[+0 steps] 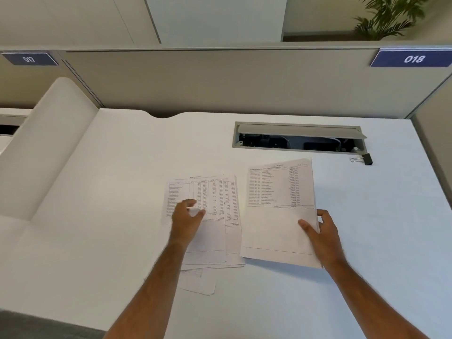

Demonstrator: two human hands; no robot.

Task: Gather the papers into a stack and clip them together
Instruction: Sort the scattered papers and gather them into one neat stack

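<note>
Several printed sheets (215, 231) lie loosely fanned on the white desk (122, 192), with one corner poking out below them. My left hand (187, 216) rests on top of this pile, fingers curled and pinching the top sheet. To the right, a separate printed sheet (276, 216) lies beside the pile. My right hand (320, 231) grips its right edge, thumb on top and fingers under the edge. A black binder clip (364, 159) lies on the desk at the far right, apart from both hands.
An open cable tray (298, 138) is set into the desk behind the papers. Grey partition walls (220, 81) close off the back and right, labelled 017 and 018. A white curved divider (49, 143) rises on the left. A plant (389, 18) stands beyond the partition.
</note>
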